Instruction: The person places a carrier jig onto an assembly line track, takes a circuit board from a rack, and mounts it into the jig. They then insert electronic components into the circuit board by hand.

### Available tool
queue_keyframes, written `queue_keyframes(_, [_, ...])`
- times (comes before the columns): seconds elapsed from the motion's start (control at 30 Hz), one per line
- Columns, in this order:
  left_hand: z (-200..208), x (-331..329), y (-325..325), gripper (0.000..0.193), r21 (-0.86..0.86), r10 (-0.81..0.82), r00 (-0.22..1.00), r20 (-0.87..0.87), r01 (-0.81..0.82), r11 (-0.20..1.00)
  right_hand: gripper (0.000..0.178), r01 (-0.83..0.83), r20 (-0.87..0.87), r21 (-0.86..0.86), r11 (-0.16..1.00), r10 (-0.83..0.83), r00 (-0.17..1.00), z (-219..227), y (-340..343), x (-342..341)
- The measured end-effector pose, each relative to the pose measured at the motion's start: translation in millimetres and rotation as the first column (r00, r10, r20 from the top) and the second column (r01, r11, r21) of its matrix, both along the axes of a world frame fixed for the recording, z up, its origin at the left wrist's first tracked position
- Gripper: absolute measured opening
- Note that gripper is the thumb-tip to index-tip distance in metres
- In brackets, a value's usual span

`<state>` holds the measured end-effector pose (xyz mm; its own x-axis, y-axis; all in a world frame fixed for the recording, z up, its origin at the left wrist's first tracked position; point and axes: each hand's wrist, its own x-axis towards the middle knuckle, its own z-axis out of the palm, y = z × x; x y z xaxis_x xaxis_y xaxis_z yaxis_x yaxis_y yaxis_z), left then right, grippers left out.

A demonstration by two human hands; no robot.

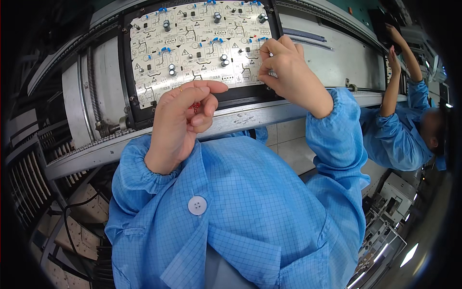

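A white circuit board panel (144,48) lies in a black carrier frame (125,62) before me. Dark cylindrical capacitors (224,60) stand on it, along with small blue disc components (165,49). My left hand (175,118) hovers over the near edge of the panel, forefinger stretched to the right. Its other fingers curl around small red components (195,108), only partly visible. At the panel's right edge my right hand (293,70) is closed in a pinch, palm down. Whatever sits between its fingertips is too small and covered to name.
A metal conveyor rail (245,117) runs along the near side of the carrier. Grey strips (308,41) lie right of it. On the far right a co-worker in a blue smock (394,139) reaches over the same line. A threaded rod (92,86) stands left.
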<state>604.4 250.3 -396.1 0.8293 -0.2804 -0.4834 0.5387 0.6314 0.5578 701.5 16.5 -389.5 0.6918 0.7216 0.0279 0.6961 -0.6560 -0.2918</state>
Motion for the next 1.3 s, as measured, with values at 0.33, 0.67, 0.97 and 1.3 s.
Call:
queue_keyframes(0.33, [-13, 2, 12, 0.045, -0.374, 0.08, 0.997, -0.022, -0.082, 0.924, 0.012, 0.26, 0.309, 0.083, 0.962, -0.273, 0.911, -17, 13, -45])
queue_keyframes(0.67, [-23, 7, 15, 0.057, -0.658, 0.086, 0.996, -0.015, -0.074, 0.749, 0.023, -0.012, -0.004, 0.448, 0.894, 0.015, 1.0, 21, 77, -48])
queue_keyframes(0.97, [-14, 13, 18, 0.05, -0.548, 0.113, 0.992, -0.055, -0.125, 0.827, 0.015, -0.04, -0.159, 0.446, 0.894, 0.123, 0.98, 8, 85, -28])
queue_keyframes(1.3, [0, 14, 22, 0.019, 0.103, -0.029, 0.983, 0.179, 0.01, 0.995, 0.007, 0.616, -0.841, 0.539, 0.575, 0.32, 0.436, 8, 79, -17])
